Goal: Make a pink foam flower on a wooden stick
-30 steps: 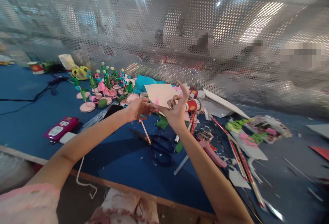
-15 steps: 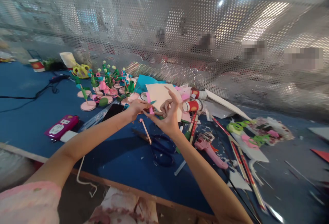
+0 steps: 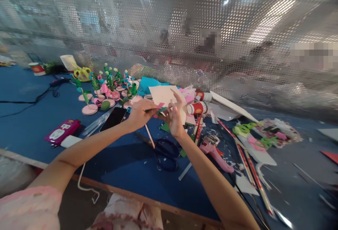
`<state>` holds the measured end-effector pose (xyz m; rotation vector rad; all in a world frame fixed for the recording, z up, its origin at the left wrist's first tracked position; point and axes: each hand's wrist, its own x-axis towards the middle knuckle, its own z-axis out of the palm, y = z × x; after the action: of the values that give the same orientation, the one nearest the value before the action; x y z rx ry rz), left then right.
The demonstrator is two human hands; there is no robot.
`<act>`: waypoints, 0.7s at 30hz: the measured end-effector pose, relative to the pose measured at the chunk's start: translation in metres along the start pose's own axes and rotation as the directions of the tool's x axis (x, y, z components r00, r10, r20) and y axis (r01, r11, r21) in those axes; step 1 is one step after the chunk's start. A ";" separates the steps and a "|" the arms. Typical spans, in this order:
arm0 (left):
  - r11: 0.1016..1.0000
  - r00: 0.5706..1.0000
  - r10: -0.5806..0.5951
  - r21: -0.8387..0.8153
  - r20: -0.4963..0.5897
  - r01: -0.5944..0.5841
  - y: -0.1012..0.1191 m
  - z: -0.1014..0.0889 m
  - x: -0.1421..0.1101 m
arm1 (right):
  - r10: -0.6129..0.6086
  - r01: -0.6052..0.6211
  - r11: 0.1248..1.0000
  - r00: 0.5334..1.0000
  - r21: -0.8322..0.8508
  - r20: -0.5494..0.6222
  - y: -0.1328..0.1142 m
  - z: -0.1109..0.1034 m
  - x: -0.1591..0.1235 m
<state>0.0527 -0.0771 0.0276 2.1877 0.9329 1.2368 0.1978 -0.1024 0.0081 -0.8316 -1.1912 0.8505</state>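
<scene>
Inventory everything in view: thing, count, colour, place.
Paper strip: one, pink, centre
Scissors: one pair, dark blue handles, front centre
Stick: one, pale, overlapping scissors
Glue gun: one, pink, right of scissors
Phone: one, black, left of scissors
Case: one, magenta, left of phone
Paper plants: several, green, pink and blue, back left
Cups: at least three, red and white, far left and centre right
Sheets: at least two, cream and blue, back centre
Scraps: many, mixed colours, right
Mesh screen: one, grey, background
Table: one, blue, beneath
Left grip: one bare hand, pinching strip, centre
Right grip: one bare hand, fingers bent, centre
</scene>
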 end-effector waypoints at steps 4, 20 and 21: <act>0.992 0.984 0.127 -0.005 0.122 -0.127 0.009 -0.002 -0.002 | 0.129 -0.120 0.965 0.991 0.234 -0.027 -0.013 -0.007 0.008; 0.567 0.570 0.815 0.063 0.104 -0.821 -0.015 -0.003 0.007 | 0.532 -0.490 0.787 0.847 0.375 -0.009 -0.040 -0.009 0.011; 0.546 0.551 0.822 0.079 0.140 -0.834 -0.015 -0.004 0.007 | 0.556 -0.521 0.774 0.831 0.360 0.006 -0.039 -0.008 0.010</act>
<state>0.0466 -0.0619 0.0233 2.8985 -0.1836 1.4438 0.2114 -0.1115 0.0460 -0.9216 -0.6710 1.4298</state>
